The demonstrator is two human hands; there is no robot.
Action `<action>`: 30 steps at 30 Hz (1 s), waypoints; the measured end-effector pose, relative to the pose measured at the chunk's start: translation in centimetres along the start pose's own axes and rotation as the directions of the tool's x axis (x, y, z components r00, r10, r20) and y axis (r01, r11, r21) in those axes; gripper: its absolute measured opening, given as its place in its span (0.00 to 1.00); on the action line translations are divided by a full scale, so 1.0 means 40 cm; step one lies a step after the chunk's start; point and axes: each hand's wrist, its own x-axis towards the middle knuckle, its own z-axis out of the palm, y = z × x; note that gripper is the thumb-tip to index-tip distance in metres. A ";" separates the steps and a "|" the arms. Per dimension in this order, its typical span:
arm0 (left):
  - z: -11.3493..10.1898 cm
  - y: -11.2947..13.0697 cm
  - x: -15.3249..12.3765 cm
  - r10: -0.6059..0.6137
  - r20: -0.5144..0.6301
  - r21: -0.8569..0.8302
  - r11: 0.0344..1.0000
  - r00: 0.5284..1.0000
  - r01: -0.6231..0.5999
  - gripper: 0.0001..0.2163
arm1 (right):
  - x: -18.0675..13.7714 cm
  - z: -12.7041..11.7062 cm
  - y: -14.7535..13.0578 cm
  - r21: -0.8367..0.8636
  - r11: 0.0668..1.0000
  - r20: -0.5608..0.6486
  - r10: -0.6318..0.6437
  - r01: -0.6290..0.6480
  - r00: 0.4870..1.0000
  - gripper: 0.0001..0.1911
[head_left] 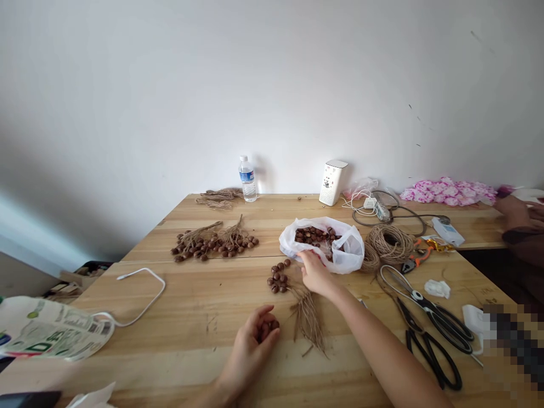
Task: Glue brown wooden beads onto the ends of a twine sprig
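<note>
Table [187, 317] bears bag [352, 258] of nuts [317, 234]; left hand [251, 343] cupping some, right hand [318, 275]: grip unclear

The balls [283, 278] are brown, the bag [356, 255] white, the twine [379, 249] tan.

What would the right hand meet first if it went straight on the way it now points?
Most likely the near rim of the white plastic bag, before the brown nuts inside; whether the right hand touches the rim is unclear.
</note>
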 end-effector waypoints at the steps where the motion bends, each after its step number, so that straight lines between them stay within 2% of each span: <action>1: 0.000 0.001 0.000 -0.004 0.000 -0.002 1.000 1.000 0.004 0.19 | 0.014 -0.008 0.018 -0.009 1.000 -0.013 0.021 -0.021 1.000 0.28; 6: 0.001 -0.001 0.000 0.003 -0.008 -0.002 1.000 1.000 -0.003 0.19 | 0.062 -0.042 0.064 -0.058 0.997 -0.018 0.058 -0.059 0.998 0.22; 10: 0.000 -0.003 -0.001 0.004 0.002 -0.014 1.000 1.000 -0.004 0.19 | 0.044 -0.033 0.007 -0.107 0.994 0.011 0.004 -0.003 1.000 0.10; 14: 0.000 -0.006 0.001 0.018 0.011 0.009 1.000 1.000 -0.018 0.18 | 0.016 0.008 -0.068 -0.087 0.988 0.090 -0.122 0.130 0.988 0.10; 20: -0.001 -0.006 0.001 0.033 0.016 0.042 0.999 0.999 -0.034 0.17 | 0.003 0.056 -0.086 -0.003 0.973 0.265 -0.223 0.232 0.938 0.29; 23: -0.001 -0.002 0.001 0.027 0.033 0.055 0.998 0.999 -0.029 0.17 | -0.011 0.055 -0.084 0.102 0.967 0.380 -0.255 0.233 0.889 0.40; 25: -0.001 0.000 -0.001 0.015 0.028 0.065 0.998 0.999 -0.016 0.17 | -0.020 0.045 -0.085 0.188 0.957 0.428 -0.280 0.219 0.859 0.43; 27: -0.001 0.000 -0.002 0.006 0.022 0.069 0.998 1.000 -0.008 0.17 | -0.026 0.031 -0.086 0.244 0.947 0.389 -0.292 0.208 0.874 0.40; 30: -0.001 -0.001 -0.002 0.004 0.030 0.064 0.998 1.000 -0.006 0.18 | -0.029 0.010 -0.086 0.211 0.958 0.194 -0.233 0.191 0.953 0.26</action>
